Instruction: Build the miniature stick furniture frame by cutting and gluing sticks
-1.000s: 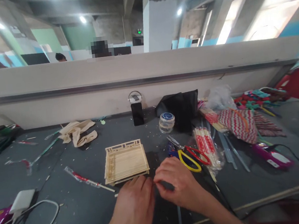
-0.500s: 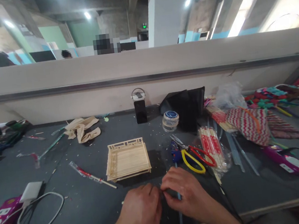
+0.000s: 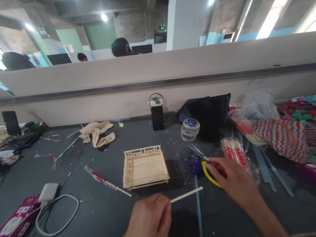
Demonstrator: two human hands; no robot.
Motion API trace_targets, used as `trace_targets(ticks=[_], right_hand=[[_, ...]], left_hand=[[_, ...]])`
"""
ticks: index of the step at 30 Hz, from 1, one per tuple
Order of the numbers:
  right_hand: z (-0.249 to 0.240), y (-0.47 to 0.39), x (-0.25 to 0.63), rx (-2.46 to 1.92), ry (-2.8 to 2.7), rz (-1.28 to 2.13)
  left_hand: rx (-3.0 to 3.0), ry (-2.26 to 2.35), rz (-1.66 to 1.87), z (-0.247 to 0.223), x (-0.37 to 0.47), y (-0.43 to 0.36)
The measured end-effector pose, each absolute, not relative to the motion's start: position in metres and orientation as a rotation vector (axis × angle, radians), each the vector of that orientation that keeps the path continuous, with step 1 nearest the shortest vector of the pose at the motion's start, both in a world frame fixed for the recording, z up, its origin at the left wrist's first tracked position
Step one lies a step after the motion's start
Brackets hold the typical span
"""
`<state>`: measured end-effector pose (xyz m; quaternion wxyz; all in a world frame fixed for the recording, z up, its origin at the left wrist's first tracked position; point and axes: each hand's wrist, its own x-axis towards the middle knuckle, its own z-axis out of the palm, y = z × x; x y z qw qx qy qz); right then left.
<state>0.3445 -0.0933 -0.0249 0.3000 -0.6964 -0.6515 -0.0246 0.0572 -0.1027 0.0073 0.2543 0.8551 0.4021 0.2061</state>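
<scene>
Near the front of the dark table, my left hand (image 3: 154,219) is closed on a thin pale wooden stick (image 3: 186,195), whose free end points right. My right hand (image 3: 233,178) is at the scissors (image 3: 210,174), its fingers curled over the red handle; the yellow handle shows beside them. The scissors' blades point away to the back left, over a blue glue gun (image 3: 196,164) with a clear glue stick (image 3: 199,212) trailing toward me. Beyond my left hand stands a small tray-like frame of wooden sticks (image 3: 145,169) with a patterned railing at its back.
Packaged chopsticks (image 3: 233,151) lie at right, near a zigzag-patterned cloth (image 3: 280,138). A clear jar (image 3: 190,129), a black bag (image 3: 215,119) and a black phone-like object (image 3: 157,117) stand behind. Left are crumpled brown paper (image 3: 98,133), a purple power strip (image 3: 17,219) and a white cable (image 3: 77,209).
My hands have parted. The right one moved right and up onto the scissors' handle. The stick in my left hand has come into sight. The view has shifted left.
</scene>
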Motion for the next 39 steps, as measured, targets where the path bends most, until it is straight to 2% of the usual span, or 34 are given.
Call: trace_targets(ticks=[2,4,10,17,20,25,29,39], right_hand=[[-0.038,-0.082,0.373,-2.095,-1.76,-0.111],[-0.049,-0.076,0.391,-2.179,-1.823,0.006],[-0.059,-0.068,0.395,-2.068,-1.917,0.316],[-0.04,-0.07,0.409,-2.136,-1.848,0.529],[-0.032,-0.087,0.405,-2.02,-1.706,0.643],[-0.034,-0.129,0.353,-1.663,-1.393,0.864],[-0.028,-0.15,0.308,-1.375,-1.578,0.961],[-0.002,-0.148,0.285,-1.332,-1.831,1.084]], left_hand=[[2.131,1.098,0.626,0.009,0.054,-0.102],[1.935,1.09,0.678,0.009,0.052,-0.101],[1.356,0.991,0.736,0.004,0.057,-0.097],[0.979,0.928,0.785,0.021,0.054,-0.092],[0.864,0.867,0.853,0.026,0.051,-0.086],[0.818,0.803,0.884,0.029,0.06,-0.074],[0.853,0.793,0.855,0.035,0.072,-0.071],[1.006,0.815,0.675,0.035,0.086,-0.078]])
